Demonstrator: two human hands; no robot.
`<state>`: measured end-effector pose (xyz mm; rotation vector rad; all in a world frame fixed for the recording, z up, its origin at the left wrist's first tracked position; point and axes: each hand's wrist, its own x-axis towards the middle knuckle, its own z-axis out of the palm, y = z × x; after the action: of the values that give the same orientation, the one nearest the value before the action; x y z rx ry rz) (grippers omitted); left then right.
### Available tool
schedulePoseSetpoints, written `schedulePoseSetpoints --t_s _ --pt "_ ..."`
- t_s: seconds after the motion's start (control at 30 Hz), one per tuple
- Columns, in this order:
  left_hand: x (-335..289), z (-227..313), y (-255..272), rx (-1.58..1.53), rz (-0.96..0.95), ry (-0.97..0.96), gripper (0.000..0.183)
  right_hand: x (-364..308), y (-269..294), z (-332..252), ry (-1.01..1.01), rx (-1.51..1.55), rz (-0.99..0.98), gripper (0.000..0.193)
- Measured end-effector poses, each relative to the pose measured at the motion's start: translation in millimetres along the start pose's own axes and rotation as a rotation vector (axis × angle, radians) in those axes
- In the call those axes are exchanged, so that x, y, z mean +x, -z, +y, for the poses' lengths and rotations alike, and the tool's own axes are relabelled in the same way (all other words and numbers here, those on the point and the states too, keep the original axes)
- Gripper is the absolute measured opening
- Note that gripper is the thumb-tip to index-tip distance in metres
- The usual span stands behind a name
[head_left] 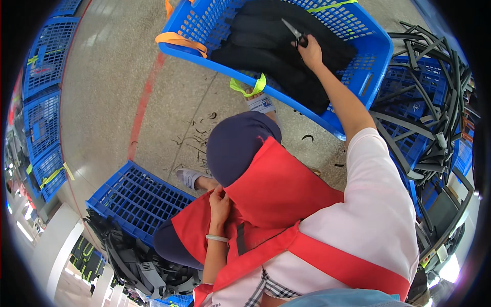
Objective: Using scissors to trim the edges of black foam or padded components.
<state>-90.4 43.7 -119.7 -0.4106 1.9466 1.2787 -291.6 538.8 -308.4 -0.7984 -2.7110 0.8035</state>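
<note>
My right hand [310, 52] reaches out to the far right, its fingers closed round the black handles of a pair of scissors [292, 29]. The metal blades point up and to the left. Beneath them, long black padded-looking pieces [266, 38] lie side by side in a big blue plastic basket [225, 65]. Down at my lap, my left hand [220, 205] is curled closed against the red apron [276, 179]. What its fingers hold, if anything, is hidden.
An upturned-looking blue crate [138, 192] stands at the left, with black straps and buckles [138, 261] beside it. Grey-black strips [419, 123] are heaped over blue crates on the right. Black scraps [197, 138] litter the floor. More blue baskets [43, 123] line the far left.
</note>
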Motion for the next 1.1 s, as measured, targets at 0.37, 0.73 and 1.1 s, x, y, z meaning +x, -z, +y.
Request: schedulePoseSetpoints --t_s 0.37,0.73,1.1 --pt "23.8 30.3 -10.3 -0.046 -0.014 -0.052 0.021 167.9 -18.7 43.7 0.215 -0.504 -0.082 0.053" --pt "22.3 25.5 -2.7 0.035 0.024 -0.081 0.019 141.7 -22.5 21.2 0.082 -0.408 -0.126 0.04" --pt "11.2 40.7 11.2 -0.26 0.162 -0.173 0.02 -21.4 137.6 -141.0 0.334 0.325 0.023 0.03"
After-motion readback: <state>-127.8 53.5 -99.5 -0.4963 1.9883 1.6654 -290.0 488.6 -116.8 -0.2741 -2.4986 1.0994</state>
